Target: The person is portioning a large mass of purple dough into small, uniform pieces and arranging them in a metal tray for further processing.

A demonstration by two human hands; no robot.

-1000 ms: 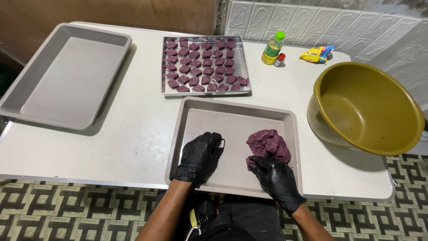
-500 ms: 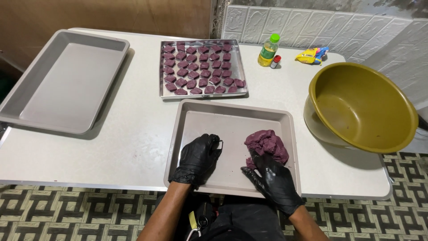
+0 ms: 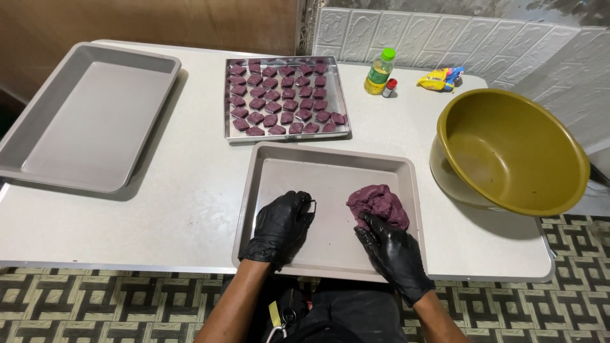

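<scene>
Purple dough lump (image 3: 380, 204) sits in the right part of the near grey tray (image 3: 330, 159), close to its right wall. Right hand (image 3: 393, 251), in a black glove, presses its fingers against the lump's near side, partly curled. Left hand (image 3: 281, 225), also gloved, rests curled on the tray floor around a small metal cutter (image 3: 312, 204). Behind, a steel tray (image 3: 286, 134) carries rows of purple dough pieces (image 3: 283, 100). A large grey tray (image 3: 95, 114) lies far left on the bench (image 3: 184, 190); an olive bowl (image 3: 508, 152) stands right. At the back stand a green-capped bottle (image 3: 379, 71), a small red-capped jar (image 3: 389, 87) and a yellow packet (image 3: 440, 78)
</scene>
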